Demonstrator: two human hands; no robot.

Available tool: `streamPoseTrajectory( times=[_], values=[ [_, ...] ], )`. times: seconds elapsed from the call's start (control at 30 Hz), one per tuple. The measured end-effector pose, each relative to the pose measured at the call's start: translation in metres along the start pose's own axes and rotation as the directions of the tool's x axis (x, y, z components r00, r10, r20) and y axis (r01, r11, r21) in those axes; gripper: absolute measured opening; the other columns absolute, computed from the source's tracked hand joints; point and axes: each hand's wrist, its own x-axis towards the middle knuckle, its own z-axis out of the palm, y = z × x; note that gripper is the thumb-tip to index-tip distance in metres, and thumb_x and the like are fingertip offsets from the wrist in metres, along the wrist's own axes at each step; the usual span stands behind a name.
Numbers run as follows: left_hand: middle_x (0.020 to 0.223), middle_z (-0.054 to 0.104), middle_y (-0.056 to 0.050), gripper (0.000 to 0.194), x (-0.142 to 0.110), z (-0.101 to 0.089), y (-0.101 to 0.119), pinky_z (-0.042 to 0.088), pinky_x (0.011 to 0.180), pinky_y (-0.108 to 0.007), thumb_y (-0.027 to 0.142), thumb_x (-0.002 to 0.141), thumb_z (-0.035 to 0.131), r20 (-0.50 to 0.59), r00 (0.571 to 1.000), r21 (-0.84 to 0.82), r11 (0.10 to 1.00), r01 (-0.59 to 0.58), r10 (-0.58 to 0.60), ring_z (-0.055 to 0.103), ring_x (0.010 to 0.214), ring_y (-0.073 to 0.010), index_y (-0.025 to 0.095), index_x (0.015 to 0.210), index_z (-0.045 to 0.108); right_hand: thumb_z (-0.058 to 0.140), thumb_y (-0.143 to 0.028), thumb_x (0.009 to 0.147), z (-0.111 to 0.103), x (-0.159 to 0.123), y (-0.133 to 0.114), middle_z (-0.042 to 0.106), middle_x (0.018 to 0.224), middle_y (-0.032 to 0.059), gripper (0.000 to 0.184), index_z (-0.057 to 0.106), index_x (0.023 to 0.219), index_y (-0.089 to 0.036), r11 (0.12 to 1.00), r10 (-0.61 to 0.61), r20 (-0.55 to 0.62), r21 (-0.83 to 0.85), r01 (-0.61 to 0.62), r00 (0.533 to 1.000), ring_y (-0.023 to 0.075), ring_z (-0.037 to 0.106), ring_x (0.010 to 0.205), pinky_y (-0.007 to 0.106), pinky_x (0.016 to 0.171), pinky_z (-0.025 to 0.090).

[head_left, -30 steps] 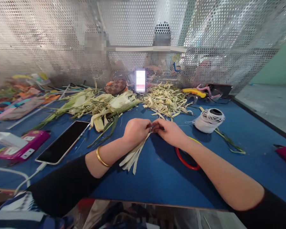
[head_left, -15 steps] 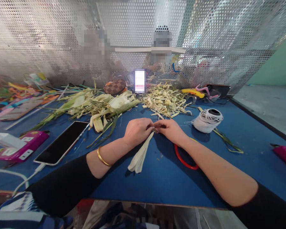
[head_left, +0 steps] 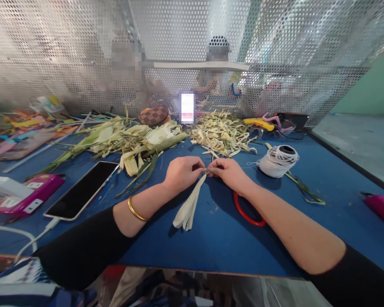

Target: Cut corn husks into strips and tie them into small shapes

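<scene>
Lighting: moderate, fairly even indoor light; source out of view. Soft shadows on the blue table (head_left: pixel 160 251), below the right hand (head_left: pixel 225 172), under the white spool (head_left: pixel 277 164) and beside the lower end of the pale husk bundle (head_left: pixel 189 207). Perforated screen (head_left: pixel 185 25) shows whitish, streaky glare at upper left and right. Upright display (head_left: pixel 187 106) overexposed, bluish halo. Sharpness: mid-table fair; bundle's pinched top too small to resolve; coloured strips (head_left: pixel 28 123), far left, smeared. Two patches behind screen pixelated. Wide-angle stretch toward side edges
</scene>
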Motion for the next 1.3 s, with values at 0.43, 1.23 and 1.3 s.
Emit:
streamPoseTrajectory(
  times=[0.43, 1.23, 1.3],
  values=[
    [0.079, 0.067, -0.005, 0.015, 0.007, -0.001, -0.010, 0.038, 0.061, -0.027, 0.024, 0.081, 0.048, 0.042, 0.965, 0.258, 0.936, 0.240, -0.259, 0.059, 0.076, -0.0201, 0.020, 0.075, 0.061, 0.057, -0.024, 0.074, -0.006, -0.002, -0.006, 0.061, 0.062, -0.0009, 0.008, 0.058, 0.067, -0.020, 0.991, -0.125, -0.074, -0.057, 0.121, 0.989, 0.0147, 0.056, 0.061, 0.030, 0.065, 0.043],
    [0.058, 0.054, 0.004, 0.017, 0.006, 0.006, 0.002, 0.033, 0.040, -0.017, 0.017, 0.089, 0.045, 0.306, 0.881, -0.784, 0.430, 0.448, -0.360, 0.047, 0.042, -0.0044, 0.017, 0.072, 0.047, 0.060, -0.034, 0.078, -0.001, -0.005, -0.012, 0.066, 0.072, 0.0013, 0.016, 0.055, 0.072, -0.019, 0.959, -0.133, 0.142, 0.270, 0.091, 0.981, 0.0142, 0.062, 0.070, 0.029, 0.068, 0.048],
    [0.056, 0.052, 0.005, 0.018, 0.006, 0.007, 0.003, 0.035, 0.041, -0.017, 0.016, 0.088, 0.046, 0.274, 0.903, -0.747, 0.518, 0.417, -0.332, 0.045, 0.041, -0.0039, 0.018, 0.071, 0.044, 0.059, -0.032, 0.078, -0.001, -0.005, -0.012, 0.064, 0.071, 0.0006, 0.015, 0.055, 0.072, -0.019, 0.961, -0.139, 0.148, 0.260, 0.097, 0.979, 0.0138, 0.061, 0.067, 0.029, 0.067, 0.047]
  ],
)
